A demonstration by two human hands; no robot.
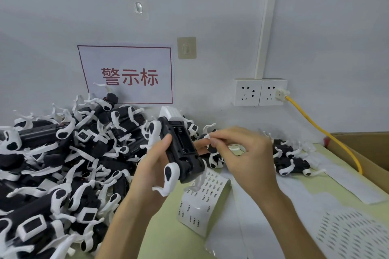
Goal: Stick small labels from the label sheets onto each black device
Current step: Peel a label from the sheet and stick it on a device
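Observation:
My left hand (154, 162) grips a black device (181, 149) with white legs and a white head, underside up, its open battery bay facing me. Just right of that bay, my right hand (242, 153) pinches a small white label (207, 136) between thumb and forefinger. A label sheet (200, 202) printed with small dark labels lies on the green table below the device. A big pile of the same black devices (63, 164) fills the left side. A few more devices (292, 160) lie behind my right hand.
Used label backing sheets (347, 233) with empty slots cover the table at the right. A cardboard box (366, 149) stands at the far right. A yellow cable (322, 130) runs from the wall socket (271, 92) to the box. A sign (128, 75) hangs on the wall.

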